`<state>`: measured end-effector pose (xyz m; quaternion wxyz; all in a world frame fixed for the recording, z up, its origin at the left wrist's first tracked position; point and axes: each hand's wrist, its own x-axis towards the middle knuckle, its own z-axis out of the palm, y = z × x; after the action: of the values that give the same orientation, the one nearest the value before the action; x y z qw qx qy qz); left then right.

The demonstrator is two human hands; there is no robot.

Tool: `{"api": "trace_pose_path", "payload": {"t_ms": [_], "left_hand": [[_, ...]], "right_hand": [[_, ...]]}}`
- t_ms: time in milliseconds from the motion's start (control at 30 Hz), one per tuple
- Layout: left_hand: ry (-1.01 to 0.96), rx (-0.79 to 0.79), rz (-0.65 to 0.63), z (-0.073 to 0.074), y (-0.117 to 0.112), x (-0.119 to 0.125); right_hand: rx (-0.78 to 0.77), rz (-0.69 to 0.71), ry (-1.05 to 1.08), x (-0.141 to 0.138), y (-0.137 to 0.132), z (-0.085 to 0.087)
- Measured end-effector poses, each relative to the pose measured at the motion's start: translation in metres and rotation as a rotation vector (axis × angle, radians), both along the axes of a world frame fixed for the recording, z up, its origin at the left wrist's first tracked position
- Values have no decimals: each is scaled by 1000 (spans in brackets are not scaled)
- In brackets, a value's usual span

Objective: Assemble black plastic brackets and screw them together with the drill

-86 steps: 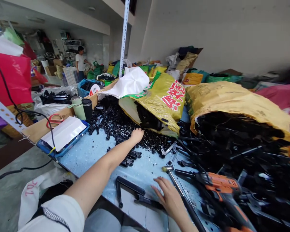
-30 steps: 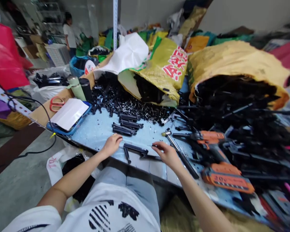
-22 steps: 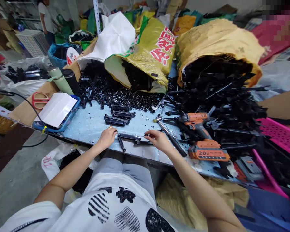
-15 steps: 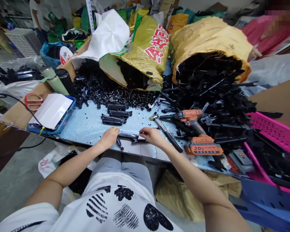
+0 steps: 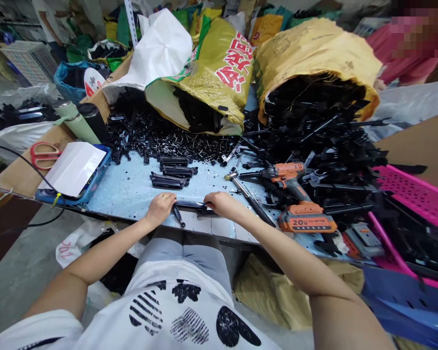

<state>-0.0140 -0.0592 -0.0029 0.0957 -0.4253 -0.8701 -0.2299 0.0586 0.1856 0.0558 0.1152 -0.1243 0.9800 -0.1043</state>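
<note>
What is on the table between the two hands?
In the head view, a long black plastic bar lies on the table between the left hand and the right hand; both hands touch its ends.

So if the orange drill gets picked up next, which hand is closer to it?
The right hand, probably. The orange drill lies on the table on its side, past the hammer. The left hand sits at the far end of the black part.
</note>
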Motion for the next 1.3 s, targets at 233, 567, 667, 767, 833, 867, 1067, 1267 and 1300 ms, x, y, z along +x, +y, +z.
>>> {"api": "trace_pose_path", "payload": {"t_ms": [233, 567, 667, 767, 833, 867, 1067, 1267, 1300], "left_hand": [[55, -125, -177, -20, -7, -13], [89, -227, -191, -14, -11, -14], [165, -212, -262, -12, 3, -2], [134, -256, -362, -12, 29, 5], [67, -297, -297, -10, 44, 3], [33, -319, -260, -7, 49, 0], [-83, -327, -193, 9, 49, -20], [17, -345, -255, 33, 26, -12], [25, -284, -375, 42, 18, -6]], "right_hand": [[-21, -81, 12, 2, 2, -15], [-211, 39, 310, 46, 22, -71], [30, 7, 294, 44, 32, -70], [198, -75, 209, 39, 37, -68], [243, -96, 184, 36, 36, -66], [241, -97, 184, 34, 35, -64], [21, 61, 111, 27, 21, -46], [-22, 69, 210, 37, 1, -6], [-117, 140, 264, 43, -4, 4]]}}
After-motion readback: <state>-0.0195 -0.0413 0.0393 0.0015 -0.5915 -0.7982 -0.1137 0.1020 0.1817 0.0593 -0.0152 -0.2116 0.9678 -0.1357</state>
